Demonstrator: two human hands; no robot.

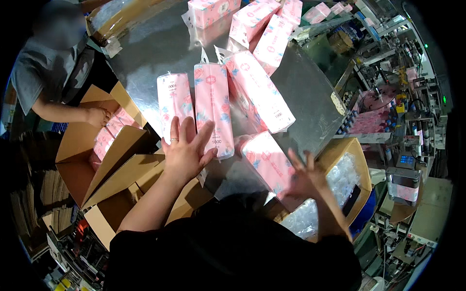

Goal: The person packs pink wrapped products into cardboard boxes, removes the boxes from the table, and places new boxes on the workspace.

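Observation:
Pink floral packs of tissues in clear wrap lie on a grey metal table (pixel 150 53). My left hand (pixel 187 151), a ring on one finger, has its fingers spread over the lower ends of a narrow tissue pack (pixel 173 94) and the upright-lying tissue pack (pixel 212 99) beside it. To their right a larger tissue pack (pixel 259 92) lies slanted. Nearer me, another tissue pack (pixel 269 162) sits tilted at the table's front edge. My right hand (pixel 307 178), slightly blurred, is at its right side with fingers apart; whether it touches the pack is unclear.
More tissue packs (pixel 272 44) lie at the table's far side. On the left, a person's hand (pixel 98 117) reaches into a cardboard box (pixel 77 145) of pink packs. An open carton (pixel 361 169) with clear plastic stands at right, beside machinery (pixel 412 97).

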